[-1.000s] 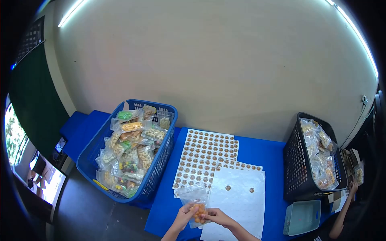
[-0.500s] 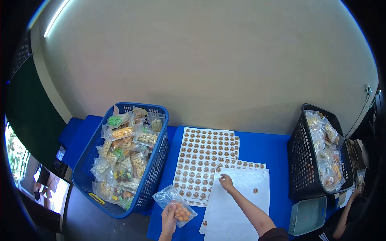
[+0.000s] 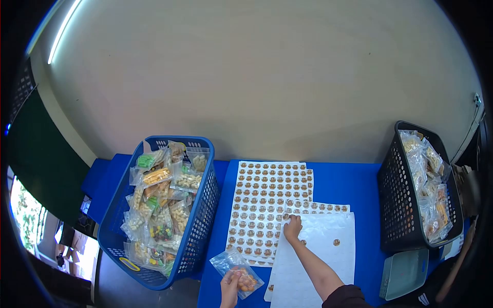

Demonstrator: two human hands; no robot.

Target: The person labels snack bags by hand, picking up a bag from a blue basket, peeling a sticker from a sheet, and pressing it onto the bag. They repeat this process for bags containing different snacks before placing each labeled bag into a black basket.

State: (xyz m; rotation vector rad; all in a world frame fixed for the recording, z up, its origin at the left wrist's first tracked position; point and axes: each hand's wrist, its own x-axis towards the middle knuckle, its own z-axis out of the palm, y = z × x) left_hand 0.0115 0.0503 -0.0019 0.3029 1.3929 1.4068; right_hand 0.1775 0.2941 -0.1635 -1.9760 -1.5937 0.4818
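Note:
My left hand [image 3: 230,288] pinches a clear plastic bag [image 3: 237,272] with orange-brown round pieces inside, at the table's near edge. My right hand [image 3: 292,228] is closed, fingertips down at the upper left corner of a mostly bare white sheet [image 3: 322,267]; what it holds, if anything, is too small to make out. That sheet carries a round sticker [image 3: 336,242] on its right part, and another shows beside my forearm. Under and left of it lie sheets full of round stickers [image 3: 262,205].
A blue basket [image 3: 203,205] full of snack bags stands left. On the right are a black basket [image 3: 403,205] with more bags and a grey-green tray [image 3: 403,274]. Another person's arm [image 3: 458,256] shows at the far right. Blue cloth [image 3: 346,179] covers the table.
The view has shifted slightly. My right hand has moved a little over the upper left corner of the bare sheet, where a sticker now shows beside my forearm. My left hand still holds the bag.

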